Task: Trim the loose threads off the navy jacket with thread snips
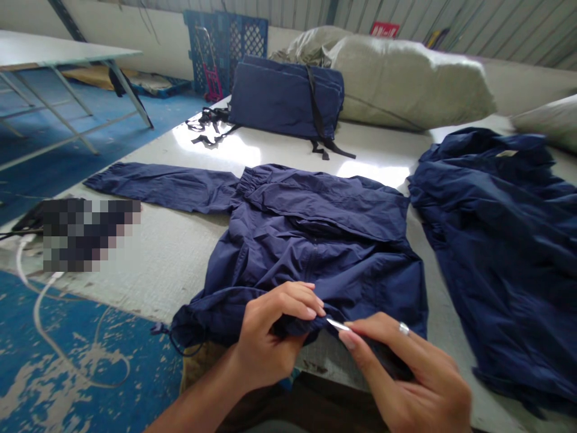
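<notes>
A navy jacket lies spread on the white table, one sleeve stretched out to the left. My left hand is closed, pinching the jacket's hem at the table's near edge. My right hand, with a ring on one finger, is closed on a small thin metal tool whose tip points at the hem just beside my left fingers.
A pile of navy garments lies at the right. A folded navy bundle with black straps sits at the back, with stuffed grey sacks behind. A blurred dark object and white cord lie left. Blue floor, another table far left.
</notes>
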A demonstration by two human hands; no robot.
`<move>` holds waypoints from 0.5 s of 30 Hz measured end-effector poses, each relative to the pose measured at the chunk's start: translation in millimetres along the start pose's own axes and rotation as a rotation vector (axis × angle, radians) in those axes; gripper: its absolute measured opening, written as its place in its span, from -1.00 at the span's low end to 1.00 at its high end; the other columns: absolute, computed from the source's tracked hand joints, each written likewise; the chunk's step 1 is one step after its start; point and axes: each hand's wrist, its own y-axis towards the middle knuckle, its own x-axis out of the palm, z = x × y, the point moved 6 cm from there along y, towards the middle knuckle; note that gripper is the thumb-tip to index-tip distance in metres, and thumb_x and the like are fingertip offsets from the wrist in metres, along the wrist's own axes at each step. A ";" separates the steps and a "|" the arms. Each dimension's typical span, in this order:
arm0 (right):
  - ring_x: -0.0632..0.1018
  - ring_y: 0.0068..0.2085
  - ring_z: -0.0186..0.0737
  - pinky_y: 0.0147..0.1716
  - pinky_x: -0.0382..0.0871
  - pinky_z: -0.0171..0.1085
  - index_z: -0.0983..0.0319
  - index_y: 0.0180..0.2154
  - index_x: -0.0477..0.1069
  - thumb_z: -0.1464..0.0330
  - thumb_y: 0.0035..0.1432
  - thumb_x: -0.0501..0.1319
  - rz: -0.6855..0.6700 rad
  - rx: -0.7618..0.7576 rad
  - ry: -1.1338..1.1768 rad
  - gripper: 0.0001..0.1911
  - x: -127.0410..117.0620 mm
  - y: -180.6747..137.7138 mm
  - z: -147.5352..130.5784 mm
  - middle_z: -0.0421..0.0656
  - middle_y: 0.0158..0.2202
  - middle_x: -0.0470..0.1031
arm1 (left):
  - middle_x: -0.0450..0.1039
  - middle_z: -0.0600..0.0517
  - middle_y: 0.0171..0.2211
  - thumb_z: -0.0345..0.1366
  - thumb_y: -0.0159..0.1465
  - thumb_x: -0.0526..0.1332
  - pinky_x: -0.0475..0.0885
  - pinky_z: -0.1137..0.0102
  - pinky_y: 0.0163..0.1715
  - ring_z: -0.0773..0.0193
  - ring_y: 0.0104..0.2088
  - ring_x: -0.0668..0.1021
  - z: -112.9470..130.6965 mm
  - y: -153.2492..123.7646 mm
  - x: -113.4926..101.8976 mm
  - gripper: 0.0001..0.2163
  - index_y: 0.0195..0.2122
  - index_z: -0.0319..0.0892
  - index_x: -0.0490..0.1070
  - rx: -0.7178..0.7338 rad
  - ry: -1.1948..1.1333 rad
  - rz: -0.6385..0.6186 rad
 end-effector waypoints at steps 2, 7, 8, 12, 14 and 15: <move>0.60 -0.50 -0.33 -0.44 0.48 -0.43 0.14 -0.36 0.58 0.40 0.21 0.38 -0.017 0.001 0.012 -0.93 1.2 -0.1 1.0 -0.25 -0.48 0.59 | 0.67 -0.08 -0.26 -0.59 0.23 0.37 0.64 0.07 0.00 0.16 -0.24 0.72 -1.4 -0.7 0.1 -0.79 -0.16 -0.21 0.52 -0.016 -0.013 0.002; 0.63 -0.49 -0.27 -0.43 0.53 -0.39 0.16 -0.32 0.60 0.38 0.19 0.40 -0.041 -0.051 -0.032 -0.98 1.3 -3.1 3.2 -0.20 -0.45 0.63 | 0.68 -0.08 -0.27 -0.55 0.25 0.38 0.64 0.07 0.01 0.15 -0.24 0.72 -2.8 -1.8 0.0 -0.82 -0.17 -0.21 0.52 -0.034 -0.034 0.004; 0.63 -0.48 -0.27 -0.43 0.54 -0.39 0.17 -0.31 0.60 0.39 0.19 0.40 -0.045 -0.063 -0.037 -0.99 1.3 -3.8 3.2 -0.20 -0.45 0.63 | 0.68 -0.08 -0.27 -0.54 0.26 0.38 0.64 0.07 0.01 0.15 -0.24 0.72 -2.8 -1.8 -0.2 -0.83 -0.17 -0.21 0.51 -0.037 -0.034 0.004; 0.63 -0.49 -0.28 -0.44 0.53 -0.40 0.17 -0.30 0.59 0.40 0.20 0.38 -0.061 -0.083 -0.037 -0.99 2.3 -5.2 2.9 -0.20 -0.45 0.63 | 0.68 -0.07 -0.28 -0.49 0.30 0.36 0.65 0.07 0.00 0.16 -0.24 0.72 -1.3 -1.3 -0.3 -0.88 -0.17 -0.20 0.51 -0.037 -0.026 -0.009; 0.63 -0.49 -0.30 -0.43 0.52 -0.42 0.17 -0.31 0.58 0.40 0.21 0.37 -0.058 -0.089 -0.040 -0.98 2.1 -5.4 1.7 -0.22 -0.45 0.62 | 0.67 -0.07 -0.28 -0.49 0.31 0.35 0.65 0.06 0.00 0.16 -0.23 0.72 -0.3 -1.1 -0.1 -0.88 -0.16 -0.19 0.51 -0.031 -0.021 -0.016; 0.63 -0.49 -0.32 -0.42 0.51 -0.43 0.16 -0.30 0.58 0.40 0.22 0.37 -0.059 -0.093 -0.048 -0.97 2.0 -5.6 0.8 -0.23 -0.45 0.62 | 0.67 -0.07 -0.28 -0.50 0.31 0.35 0.65 0.06 0.01 0.16 -0.23 0.72 0.1 -1.0 0.1 -0.87 -0.16 -0.19 0.51 -0.027 -0.017 -0.021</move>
